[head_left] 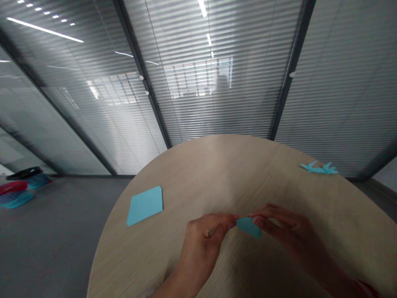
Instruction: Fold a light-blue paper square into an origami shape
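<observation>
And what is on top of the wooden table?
On the table: flat blue paper at left and folded blue shapes by the right edge. The left hand and right hand hold a small blue piece over it. What lies beneath these is hidden.

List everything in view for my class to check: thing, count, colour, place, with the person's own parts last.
Table: one, pale wood, centre
Flat paper: one sheet or stack (cannot tell), light blue, left on the table
Folded paper: one, blue, near side of the table
Spiky paper shapes: apparently two, light blue, far right table edge
Red-topped basket: one, red and blue, floor at left
Black-topped basket: one, black and blue, beside it
Blinds: several, grey, behind the table
Frame bars: several, dark, between the blinds
Floor: one, grey, left and right
Left hand: one, bare, pinching the folded paper
Right hand: one, bare, likewise
Sleeve: one, red, lower right
</observation>
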`<state>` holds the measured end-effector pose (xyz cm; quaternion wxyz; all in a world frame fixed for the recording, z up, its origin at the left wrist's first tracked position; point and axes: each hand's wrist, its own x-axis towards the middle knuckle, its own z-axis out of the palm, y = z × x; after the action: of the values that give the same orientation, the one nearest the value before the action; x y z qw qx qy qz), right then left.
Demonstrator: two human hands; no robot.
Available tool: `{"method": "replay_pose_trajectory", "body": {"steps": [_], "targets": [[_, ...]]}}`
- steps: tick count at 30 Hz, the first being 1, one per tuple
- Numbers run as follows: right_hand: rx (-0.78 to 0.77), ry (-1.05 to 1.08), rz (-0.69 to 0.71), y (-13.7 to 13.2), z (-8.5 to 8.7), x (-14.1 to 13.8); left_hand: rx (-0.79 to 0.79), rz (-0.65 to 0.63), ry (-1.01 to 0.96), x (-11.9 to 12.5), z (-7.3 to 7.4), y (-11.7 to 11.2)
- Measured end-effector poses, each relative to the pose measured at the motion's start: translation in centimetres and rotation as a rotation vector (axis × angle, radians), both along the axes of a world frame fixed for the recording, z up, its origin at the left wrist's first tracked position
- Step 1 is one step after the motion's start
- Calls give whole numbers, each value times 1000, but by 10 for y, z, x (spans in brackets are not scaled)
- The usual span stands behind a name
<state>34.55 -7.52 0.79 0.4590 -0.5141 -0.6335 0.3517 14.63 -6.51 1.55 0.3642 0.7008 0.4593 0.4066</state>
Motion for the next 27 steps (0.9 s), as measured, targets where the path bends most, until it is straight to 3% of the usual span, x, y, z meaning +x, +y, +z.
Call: {"method": "replay_pose_trajectory", "body": {"steps": [7, 16, 23, 27], "targets": [[88, -109, 4, -2, -11, -4, -45, -46, 135, 5, 3, -2], [171, -149, 48, -5, -15, -9, -117, -66, 101, 9, -4, -5], [45, -136, 46, 0, -10, -8, -238, -6, -29, 8, -3, -1], [-108, -91, 81, 4, -9, -6, -303, 0, -101, 9, -2, 2]]}}
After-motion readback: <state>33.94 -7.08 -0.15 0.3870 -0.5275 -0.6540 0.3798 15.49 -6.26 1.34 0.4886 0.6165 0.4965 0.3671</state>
